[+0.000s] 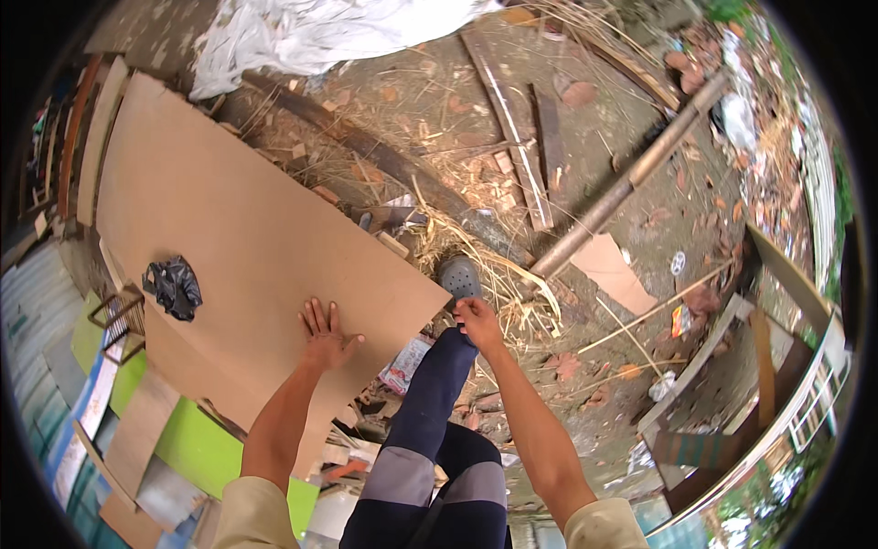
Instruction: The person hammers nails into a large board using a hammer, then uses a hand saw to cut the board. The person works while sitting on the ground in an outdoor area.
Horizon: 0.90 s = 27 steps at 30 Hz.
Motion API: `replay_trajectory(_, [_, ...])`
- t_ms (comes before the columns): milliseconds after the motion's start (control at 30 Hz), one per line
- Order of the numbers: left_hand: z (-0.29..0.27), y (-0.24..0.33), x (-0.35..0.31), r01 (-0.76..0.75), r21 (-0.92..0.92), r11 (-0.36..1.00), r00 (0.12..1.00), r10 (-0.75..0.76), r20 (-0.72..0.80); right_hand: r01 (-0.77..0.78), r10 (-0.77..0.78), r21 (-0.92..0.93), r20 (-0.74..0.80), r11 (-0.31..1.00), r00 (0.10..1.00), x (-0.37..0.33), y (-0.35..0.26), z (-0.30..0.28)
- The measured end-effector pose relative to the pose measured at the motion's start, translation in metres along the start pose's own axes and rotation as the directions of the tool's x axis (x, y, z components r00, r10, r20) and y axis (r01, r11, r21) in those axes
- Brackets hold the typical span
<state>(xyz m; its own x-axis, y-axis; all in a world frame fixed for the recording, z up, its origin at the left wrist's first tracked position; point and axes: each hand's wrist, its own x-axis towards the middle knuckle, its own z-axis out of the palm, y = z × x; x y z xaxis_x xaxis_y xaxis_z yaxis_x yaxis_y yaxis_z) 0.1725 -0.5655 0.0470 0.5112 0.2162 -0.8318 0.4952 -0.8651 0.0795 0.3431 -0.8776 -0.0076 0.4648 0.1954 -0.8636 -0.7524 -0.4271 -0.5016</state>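
Observation:
My left hand (327, 340) lies flat with spread fingers on a large brown sheet of board (229, 210). Up the board from that hand sits a crumpled black plastic bag (174, 287). My right hand (477, 322) is closed beside the board's right corner, over my dark trouser leg (437, 371). Its fingers are curled together, and whatever they may hold is too small to make out. Just beyond them is my grey clog (459, 278), standing among straw-like strips (498, 252).
A bamboo pole (631, 178), wooden planks (508, 128) and a cardboard scrap (615, 273) lie on the littered ground. White sheeting (311, 37) is spread at the far side. At the right stands a wooden frame (700, 361); a green panel (197, 448) lies at the lower left.

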Motion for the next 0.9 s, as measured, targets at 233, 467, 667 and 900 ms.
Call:
replay_trajectory(233, [0.020,0.012,0.008,-0.109,-0.177,0.978,0.733,-0.041,-0.679,0.074,-0.050,-0.342,0.079,0.937,0.996,0.091,-0.046,0.022])
replay_trajectory(467, [-0.130,0.048,0.138,0.093,-0.477,0.874,0.441,-0.466,-0.767,0.199,-0.109,-0.597,0.184,0.777,0.977,0.149,-0.082,0.060])
replay_trajectory(667, [-0.142,0.050,0.154,0.243,-0.490,0.837,0.407,-0.547,-0.732,0.173,0.017,-0.662,0.271,0.730,0.963,0.195,-0.115,0.104])
replay_trajectory(900, [-0.147,0.047,0.153,0.236,-0.468,0.852,0.474,-0.521,-0.710,0.517,-0.212,-0.766,0.472,0.382,0.856,0.268,-0.098,0.167])
